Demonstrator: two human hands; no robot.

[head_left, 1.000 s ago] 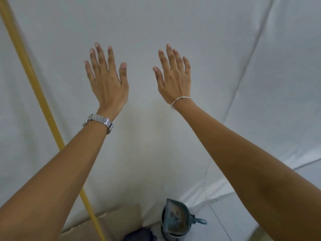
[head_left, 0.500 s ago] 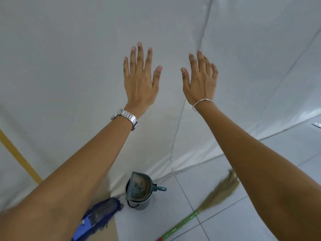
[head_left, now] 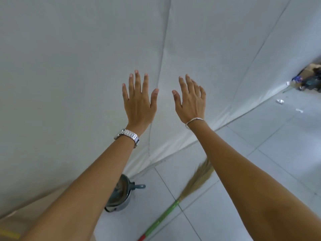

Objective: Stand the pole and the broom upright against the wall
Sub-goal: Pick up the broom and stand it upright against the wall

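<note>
While both arms reach out, the left hand (head_left: 139, 105) and right hand (head_left: 191, 101) hover empty, fingers spread, before the white fabric wall (head_left: 69, 66). Below on the pale tiled floor (head_left: 260, 162) lies the broom (head_left: 196, 183), with a bucket (head_left: 121, 200) left of it.

One view only, from the camera on my head. It faces forward and down along both my outstretched arms, toward the white wall (head_left: 69, 66) and its joint with the tiled floor (head_left: 260, 153). The wall is close and fills the upper and left frame; the floor takes the lower right. Wide-angle bending curves the seams. No second view to compare.
</note>
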